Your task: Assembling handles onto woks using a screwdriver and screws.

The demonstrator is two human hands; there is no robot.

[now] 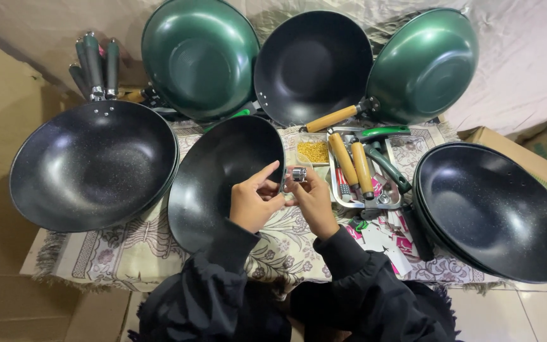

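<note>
Fingers (272,180) pinching metal fitting (299,174) — wok (223,183) rim

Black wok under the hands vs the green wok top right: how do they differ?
The black wok under the hands is dark and speckled inside; the green wok top right is glossy green. The black wok has no handle showing, with the left hand and right hand holding a small metal fitting at its rim; the green wok has a wooden handle. Both are round, deep and tilted.

Single head-worn view, looking steeply down, close over table (128,253) of woks
</note>
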